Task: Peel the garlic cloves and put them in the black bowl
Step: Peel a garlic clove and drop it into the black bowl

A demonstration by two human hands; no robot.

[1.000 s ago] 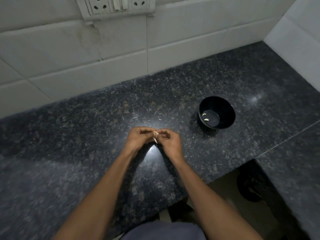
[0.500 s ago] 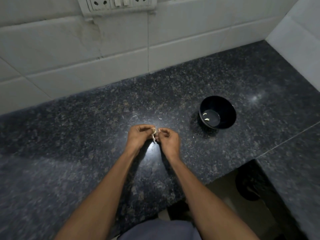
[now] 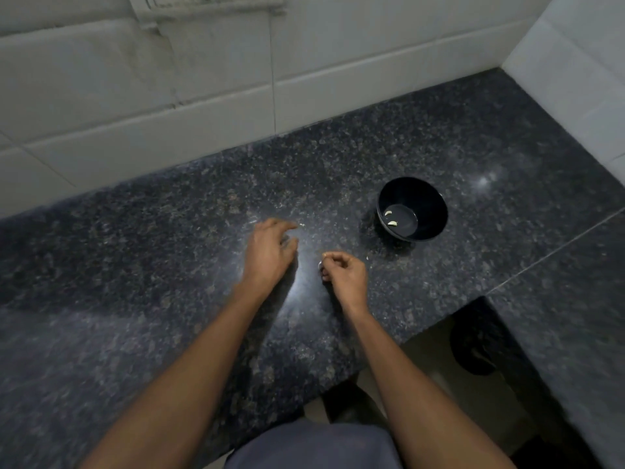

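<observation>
Black bowl [image 3: 413, 207]: sitting on the tabletop [image 3: 473, 137], two peeled cloves [image 3: 391, 219] lying inside. My right hand [image 3: 345, 273], left of the bowl, is pinching a garlic clove [image 3: 324, 255]. My left hand [image 3: 269, 250], farther left, is hovering with fingers loosely spread. Tabletop edge is running nearer me than the bowl; bare granite is stretching behind it.

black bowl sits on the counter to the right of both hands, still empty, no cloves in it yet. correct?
Not quite. The black bowl is not empty: the head view shows two pale garlic cloves on its bottom. The rest holds: it sits on the counter, right of the left hand and right hand.
</observation>
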